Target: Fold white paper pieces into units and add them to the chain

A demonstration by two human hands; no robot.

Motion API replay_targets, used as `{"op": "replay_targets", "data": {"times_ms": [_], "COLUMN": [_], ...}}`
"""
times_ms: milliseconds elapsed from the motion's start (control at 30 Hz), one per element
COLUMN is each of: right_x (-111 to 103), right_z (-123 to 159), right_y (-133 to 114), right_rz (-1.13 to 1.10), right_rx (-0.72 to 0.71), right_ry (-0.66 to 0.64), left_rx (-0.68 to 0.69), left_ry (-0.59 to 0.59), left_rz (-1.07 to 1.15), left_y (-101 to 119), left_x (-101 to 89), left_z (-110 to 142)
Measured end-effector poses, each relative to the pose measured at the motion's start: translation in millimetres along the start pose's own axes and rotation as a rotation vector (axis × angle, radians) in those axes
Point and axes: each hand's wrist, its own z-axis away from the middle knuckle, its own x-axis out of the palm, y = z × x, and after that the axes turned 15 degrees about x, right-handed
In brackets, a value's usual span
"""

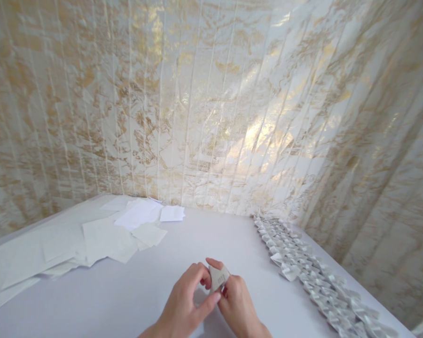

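A small folded piece of paper, pale grey with some dark print on it, is held up between my two hands over the table's front part. My left hand pinches it from the left, the thumb at its lower edge and the index finger curled beside its left side. From the right, my right hand grips the same piece, with one finger reaching behind its top. Parts of the fingers are hidden behind the paper.
Overlapping loose paper sheets spread over the table's left side, a small white stack at their right end. Rows of folded paper pieces run along the right edge. Behind the white table hangs a shiny patterned curtain.
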Motion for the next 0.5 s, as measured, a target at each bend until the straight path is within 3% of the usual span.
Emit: {"op": "replay_targets", "data": {"times_ms": [233, 400, 500], "right_x": [-4.0, -9.3, -10.4], "right_z": [0.6, 1.1, -1.5], "right_y": [0.4, -6.7, -1.4], "right_rz": [-0.220, -0.270, -0.211], "right_rx": [0.018, -0.077, -0.124], "right_ry": [-0.045, -0.114, -0.052], "left_rx": [0.026, -0.136, -0.220], "left_ry": [0.024, 0.137, 0.205], "left_rz": [0.097, 0.329, 0.457], "left_y": [2.6, 5.5, 5.1], "left_x": [0.1, 3.8, 4.5], "left_z": [2.9, 1.9, -2.1]}}
